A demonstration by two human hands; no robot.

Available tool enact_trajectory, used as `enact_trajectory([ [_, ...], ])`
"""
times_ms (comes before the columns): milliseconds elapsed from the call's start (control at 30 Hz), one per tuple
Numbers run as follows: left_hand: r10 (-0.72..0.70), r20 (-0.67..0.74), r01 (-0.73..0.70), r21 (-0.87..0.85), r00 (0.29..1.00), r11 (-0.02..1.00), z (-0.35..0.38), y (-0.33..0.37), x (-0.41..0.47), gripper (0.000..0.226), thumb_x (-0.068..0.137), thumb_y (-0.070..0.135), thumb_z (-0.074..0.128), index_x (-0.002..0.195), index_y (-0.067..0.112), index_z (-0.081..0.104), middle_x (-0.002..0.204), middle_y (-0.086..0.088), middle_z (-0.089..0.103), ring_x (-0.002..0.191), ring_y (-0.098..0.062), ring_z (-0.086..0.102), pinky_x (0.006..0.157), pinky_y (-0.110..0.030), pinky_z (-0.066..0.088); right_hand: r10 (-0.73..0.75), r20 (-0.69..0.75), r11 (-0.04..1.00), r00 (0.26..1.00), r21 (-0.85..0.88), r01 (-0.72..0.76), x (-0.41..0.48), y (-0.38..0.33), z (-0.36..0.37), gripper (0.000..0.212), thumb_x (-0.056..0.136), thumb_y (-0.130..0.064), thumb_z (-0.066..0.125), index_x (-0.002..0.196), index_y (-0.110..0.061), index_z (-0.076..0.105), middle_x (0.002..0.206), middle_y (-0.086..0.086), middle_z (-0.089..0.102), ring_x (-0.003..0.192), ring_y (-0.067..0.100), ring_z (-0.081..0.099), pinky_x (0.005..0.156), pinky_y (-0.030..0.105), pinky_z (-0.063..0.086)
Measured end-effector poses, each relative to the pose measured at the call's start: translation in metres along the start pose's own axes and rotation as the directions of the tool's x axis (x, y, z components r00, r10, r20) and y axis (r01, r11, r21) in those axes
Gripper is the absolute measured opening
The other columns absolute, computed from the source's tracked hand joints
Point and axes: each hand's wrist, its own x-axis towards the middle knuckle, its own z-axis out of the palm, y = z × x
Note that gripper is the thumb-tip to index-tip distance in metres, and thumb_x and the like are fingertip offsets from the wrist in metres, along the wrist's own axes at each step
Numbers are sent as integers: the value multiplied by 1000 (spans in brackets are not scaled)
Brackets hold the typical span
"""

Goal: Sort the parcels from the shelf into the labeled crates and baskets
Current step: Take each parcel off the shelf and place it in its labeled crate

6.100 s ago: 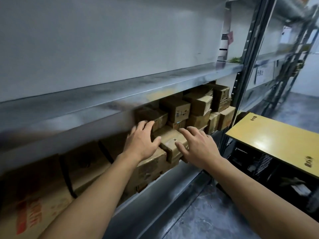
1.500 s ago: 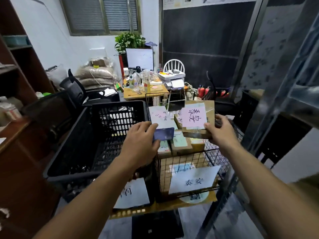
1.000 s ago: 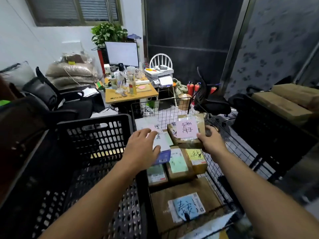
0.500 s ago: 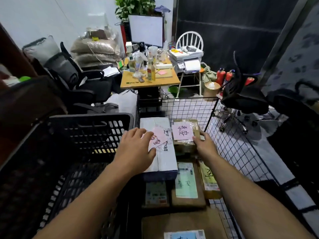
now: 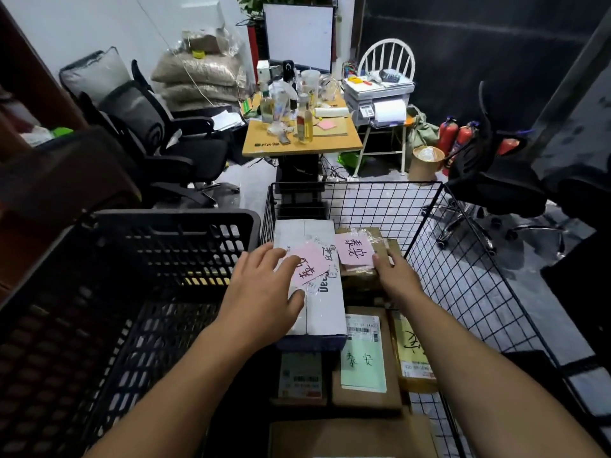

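Behind the work spot is a messy room, with a wooden table [image 5: 330,140] full of bottles in the upper middle of the frame, a printer [image 5: 380,97] beside it and black office chairs on both sides. Lower down stand a black plastic crate [image 5: 165,219] on the left and a wire basket [image 5: 463,259] on the right.

A second ago both hands held parcels up in the air over the basket. Now both parcels are down inside it, at its far end. The white parcel [image 5: 325,309] lies on top of other parcels, and the left hand [image 5: 264,292] rests flat on it with the fingers spread out, not gripping. The brown parcel [image 5: 360,233] with a pink note sits just beside it. The right hand [image 5: 395,279] touches its near corner with thumb and fingers. I cannot tell if it pinches the parcel or only touches it.

Nearer in the basket lie a parcel with a green note [image 5: 363,358] and a yellow parcel [image 5: 413,352]. The green note has the same writing as the pink one, so the brown parcel seems to be in the right place.

I think two more parcels are sorted now. The hands can let go and go back to the shelf for more.
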Motion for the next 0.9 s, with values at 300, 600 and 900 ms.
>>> enact_trajectory([
  [300, 93, -18, -93, -17, 996, 996, -16, -1, -2, 57, 97, 47, 46, 149, 27, 36, 150, 5, 40, 143, -20, 26, 121, -42, 19, -123, -154, 955, 980, -286, 75, -68, -2, -19, 54, 105, -52, 40, 149, -22, 44, 139, 12, 56, 121, 34, 55, 92, 41, 46],
  [600, 364, -56, -367, -60, 930, 928, -33, 3, -38, 57, 98, 43, 47, 150, 23, 35, 150, -1, 42, 137, -27, 35, 115, -41, 29, -303, -229, 731, 925, -678, 71, -209, -10, -48, 55, 104, -55, 35, 150, -25, 38, 149, 4, 49, 137, 27, 43, 107, 45, 41],
  [900, 654, -61, -657, -92, 754, 748, -51, 38, -107, 58, 100, 44, 45, 151, 24, 29, 151, 0, 36, 138, -25, 28, 116, -39, 25, -274, -376, 635, 885, -762, -128, -363, 3, -49, 59, 101, -61, 35, 151, -29, 37, 150, 4, 45, 138, 28, 41, 108, 44, 37],
])
